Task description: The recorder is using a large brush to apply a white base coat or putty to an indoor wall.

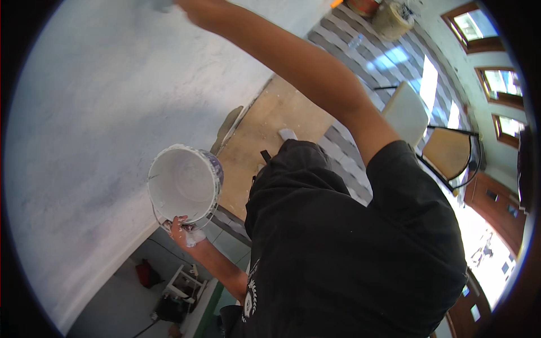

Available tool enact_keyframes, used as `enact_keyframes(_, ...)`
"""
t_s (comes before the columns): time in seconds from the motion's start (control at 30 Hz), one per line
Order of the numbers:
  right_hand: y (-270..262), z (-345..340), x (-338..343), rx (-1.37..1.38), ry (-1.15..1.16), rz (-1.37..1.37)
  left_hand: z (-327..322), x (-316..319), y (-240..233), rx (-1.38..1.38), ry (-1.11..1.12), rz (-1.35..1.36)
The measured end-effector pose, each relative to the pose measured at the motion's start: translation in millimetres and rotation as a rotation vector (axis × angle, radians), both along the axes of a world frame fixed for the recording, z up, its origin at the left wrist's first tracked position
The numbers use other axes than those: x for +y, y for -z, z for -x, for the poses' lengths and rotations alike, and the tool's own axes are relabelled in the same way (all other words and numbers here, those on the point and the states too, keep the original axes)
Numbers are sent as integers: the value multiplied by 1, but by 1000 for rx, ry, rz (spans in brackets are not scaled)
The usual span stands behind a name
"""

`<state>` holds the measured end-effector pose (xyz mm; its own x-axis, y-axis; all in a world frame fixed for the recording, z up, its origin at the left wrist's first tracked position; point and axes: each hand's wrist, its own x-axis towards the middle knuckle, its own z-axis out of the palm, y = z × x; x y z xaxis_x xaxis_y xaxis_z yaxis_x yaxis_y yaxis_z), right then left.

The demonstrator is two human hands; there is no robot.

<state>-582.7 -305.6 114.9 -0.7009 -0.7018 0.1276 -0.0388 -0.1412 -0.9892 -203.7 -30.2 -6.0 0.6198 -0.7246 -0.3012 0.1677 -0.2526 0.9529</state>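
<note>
A white plastic bucket (184,186) with purple on its outer side hangs beside the wall, its open top facing me and its rim crusted with white. My left hand (181,232), smeared with white, grips it at the near rim, by the wire handle. Thin residue coats the inside. Across the top of the view my right arm reaches to the pale, patchy plastered wall (93,105). Only a blurred edge of my right hand (182,5) shows at the frame's top; a greyish blur lies beside it, and whether it is held cannot be told.
Under my feet lies a tan board (270,105) over striped floor tiles. Chairs (448,152) stand to the right, a paint-marked tub (393,21) and a plastic bottle (356,41) farther off. Down at lower left are a white-framed stand (184,281) and a red-and-black item (148,273).
</note>
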Motion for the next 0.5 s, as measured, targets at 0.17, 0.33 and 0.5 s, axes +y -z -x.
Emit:
enact_keyframes(0.17,-35,6,21,-73,-150,136,20,-6,-12,-31,65,20)
enact_keyframes(0.33,-32,40,32,-114,-86,288,22,-10,-20,-73,202,-34)
enact_keyframes(0.5,-26,35,35,-141,-83,460,53,0,-20,-92,178,96)
